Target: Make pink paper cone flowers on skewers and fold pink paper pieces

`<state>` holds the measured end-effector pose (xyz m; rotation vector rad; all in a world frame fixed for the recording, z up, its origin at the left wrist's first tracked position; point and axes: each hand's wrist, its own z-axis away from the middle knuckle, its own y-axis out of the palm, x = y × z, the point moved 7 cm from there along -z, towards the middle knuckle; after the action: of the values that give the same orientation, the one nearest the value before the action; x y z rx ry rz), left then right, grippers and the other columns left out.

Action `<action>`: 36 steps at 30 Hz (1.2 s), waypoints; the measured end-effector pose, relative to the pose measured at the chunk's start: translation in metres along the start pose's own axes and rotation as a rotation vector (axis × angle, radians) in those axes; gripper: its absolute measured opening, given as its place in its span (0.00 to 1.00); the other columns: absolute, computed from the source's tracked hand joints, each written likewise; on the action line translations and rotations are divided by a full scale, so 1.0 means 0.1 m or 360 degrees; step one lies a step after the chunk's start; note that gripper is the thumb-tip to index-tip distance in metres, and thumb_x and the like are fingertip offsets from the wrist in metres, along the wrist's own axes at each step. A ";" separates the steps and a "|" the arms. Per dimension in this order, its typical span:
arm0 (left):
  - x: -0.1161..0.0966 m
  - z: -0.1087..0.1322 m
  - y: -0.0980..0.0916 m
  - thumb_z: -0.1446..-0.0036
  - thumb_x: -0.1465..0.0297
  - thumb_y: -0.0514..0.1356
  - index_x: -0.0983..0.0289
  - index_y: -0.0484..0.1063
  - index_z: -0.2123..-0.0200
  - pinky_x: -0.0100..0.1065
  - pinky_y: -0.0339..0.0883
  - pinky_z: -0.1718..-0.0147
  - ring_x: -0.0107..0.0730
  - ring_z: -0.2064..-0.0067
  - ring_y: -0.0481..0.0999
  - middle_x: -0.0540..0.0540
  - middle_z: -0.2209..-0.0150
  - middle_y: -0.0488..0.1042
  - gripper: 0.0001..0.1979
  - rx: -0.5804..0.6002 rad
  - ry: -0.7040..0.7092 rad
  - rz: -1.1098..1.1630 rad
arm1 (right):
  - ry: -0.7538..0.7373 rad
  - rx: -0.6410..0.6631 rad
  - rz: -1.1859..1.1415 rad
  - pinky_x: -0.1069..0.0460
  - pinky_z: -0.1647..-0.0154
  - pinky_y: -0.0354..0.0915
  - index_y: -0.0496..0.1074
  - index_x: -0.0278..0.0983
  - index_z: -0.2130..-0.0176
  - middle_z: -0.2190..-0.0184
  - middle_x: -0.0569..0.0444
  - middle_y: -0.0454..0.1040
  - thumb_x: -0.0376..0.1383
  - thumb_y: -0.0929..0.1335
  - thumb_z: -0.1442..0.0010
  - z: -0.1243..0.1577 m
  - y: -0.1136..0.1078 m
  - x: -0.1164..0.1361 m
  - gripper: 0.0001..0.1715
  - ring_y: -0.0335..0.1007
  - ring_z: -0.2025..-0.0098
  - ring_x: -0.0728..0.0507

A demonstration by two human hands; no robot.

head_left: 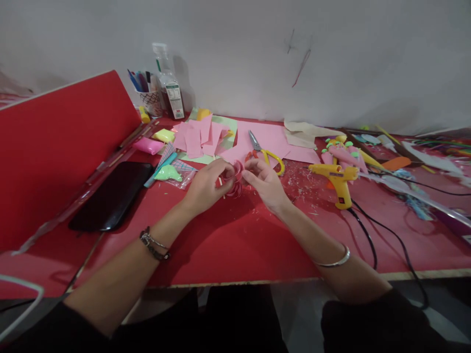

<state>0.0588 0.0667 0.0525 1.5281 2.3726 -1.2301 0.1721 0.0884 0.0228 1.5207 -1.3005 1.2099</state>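
Between my two hands is a curled pink paper strip [238, 169], bent into loops. The fingers of my left hand [212, 180] pinch it from the left, and a thin pale stick shows beside them. On the other side, the fingertips of my right hand [265, 182] are closed on the strip's right edge. Scissors [273, 157] with yellow and red handles lie just behind my right hand. Pink paper sheets [267, 138] and cut pink pieces [198, 135] are spread behind both hands.
To the right stands a yellow hot glue gun [338, 182] with a black cord. At left lie a black phone [114, 196] and a raised red board [66, 142]. A bottle [172, 95] and a pen cup [150, 102] stand by the wall. Scraps litter the red table [235, 255].
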 end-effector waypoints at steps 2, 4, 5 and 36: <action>0.00 0.00 0.01 0.51 0.77 0.53 0.63 0.60 0.76 0.27 0.61 0.73 0.24 0.73 0.64 0.47 0.76 0.64 0.05 0.0012 -0.0001 0.0002 | -0.0019 0.0010 -0.0003 0.56 0.71 0.62 0.61 0.38 0.72 0.75 0.60 0.62 0.45 0.69 0.57 0.00 0.01 0.01 0.17 0.60 0.75 0.55; 0.01 0.01 0.01 0.51 0.77 0.53 0.63 0.60 0.76 0.28 0.61 0.73 0.24 0.73 0.65 0.48 0.76 0.65 0.05 0.0012 -0.0007 0.0018 | -0.0010 0.0016 0.0001 0.55 0.70 0.63 0.61 0.38 0.72 0.75 0.60 0.62 0.46 0.68 0.57 0.00 0.01 0.00 0.18 0.60 0.76 0.55; 0.01 0.01 0.01 0.50 0.76 0.53 0.63 0.60 0.76 0.28 0.61 0.72 0.24 0.72 0.65 0.48 0.76 0.65 0.05 0.0007 -0.0012 0.0031 | -0.0002 0.0022 0.0002 0.55 0.70 0.63 0.61 0.38 0.72 0.75 0.60 0.62 0.47 0.68 0.57 0.00 0.02 0.00 0.18 0.60 0.75 0.55; -0.05 0.01 -0.03 0.47 0.75 0.50 0.63 0.62 0.72 0.30 0.63 0.71 0.26 0.71 0.67 0.50 0.74 0.68 0.03 -0.0031 0.0072 -0.0052 | -0.0220 0.0072 0.0131 0.54 0.70 0.63 0.61 0.40 0.70 0.72 0.58 0.65 0.44 0.67 0.54 0.02 0.07 0.08 0.15 0.62 0.72 0.53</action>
<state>0.0584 0.0622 0.0558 1.5333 2.4398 -1.1876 0.1662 0.0830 0.0298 1.6211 -1.4474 1.2103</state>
